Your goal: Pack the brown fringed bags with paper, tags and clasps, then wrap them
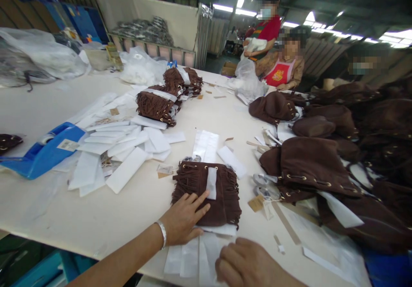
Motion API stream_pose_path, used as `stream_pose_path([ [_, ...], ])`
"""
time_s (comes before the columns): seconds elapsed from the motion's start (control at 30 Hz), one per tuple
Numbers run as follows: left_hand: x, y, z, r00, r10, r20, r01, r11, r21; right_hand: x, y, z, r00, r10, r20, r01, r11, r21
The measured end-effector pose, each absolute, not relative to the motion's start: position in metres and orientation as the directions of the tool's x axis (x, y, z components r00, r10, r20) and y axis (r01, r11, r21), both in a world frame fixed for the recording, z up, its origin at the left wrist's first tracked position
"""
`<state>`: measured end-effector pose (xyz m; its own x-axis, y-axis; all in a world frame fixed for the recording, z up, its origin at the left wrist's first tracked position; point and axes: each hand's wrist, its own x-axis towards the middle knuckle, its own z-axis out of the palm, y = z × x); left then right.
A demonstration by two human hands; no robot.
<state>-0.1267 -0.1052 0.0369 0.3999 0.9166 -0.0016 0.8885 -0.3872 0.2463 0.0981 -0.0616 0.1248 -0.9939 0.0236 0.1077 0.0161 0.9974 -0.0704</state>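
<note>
The left hand [185, 218], fingers spread, rests on a brown fringed bag [222, 209], one finger touching its pale strip [211, 179], near the worktop's [112, 218] front edge; the right hand [246, 261] curls nearer that edge, too blurred to tell whether it pinches anything.

Dark brown bag [193, 181], white strips [127, 170], blue tape dispenser [48, 155], pink-edged red apron [278, 75]

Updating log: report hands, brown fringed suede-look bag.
Left hand on bag, fingertip at pale translucent strip. Right hand curled, off bag. Flat white sheets near bag.
</note>
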Motion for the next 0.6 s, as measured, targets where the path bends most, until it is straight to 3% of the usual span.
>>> stream_pose_path([
  [0.13, -0.128, -0.103, 0.047, 0.416, 0.909, -0.020, 0.871, -0.392, 0.297, 0.066, 0.008, 0.126, -0.938, 0.335, 0.085, 0.319, 0.934, -0.161],
  [0.2, -0.131, -0.102, 0.053, 0.423, 0.906, -0.032, 0.862, -0.391, 0.323, 0.049, 0.037, 0.107, -0.904, 0.422, 0.066, 0.401, 0.892, -0.210],
  [0.37, -0.133, -0.102, 0.046, 0.379, 0.925, -0.005, 0.857, -0.349, 0.380, 0.034, 0.056, 0.053, -0.866, 0.498, 0.041, 0.470, 0.838, -0.277],
  [0.5, -0.118, -0.100, 0.022, 0.219, 0.974, 0.058, 0.889, -0.224, 0.400, 0.043, 0.049, 0.042, -0.850, 0.523, 0.066, 0.466, 0.804, -0.370],
  [0.6, -0.102, -0.095, 0.008, 0.077, 0.992, 0.100, 0.932, -0.107, 0.346, 0.046, 0.050, 0.042, -0.839, 0.543, 0.036, 0.479, 0.768, -0.425],
])
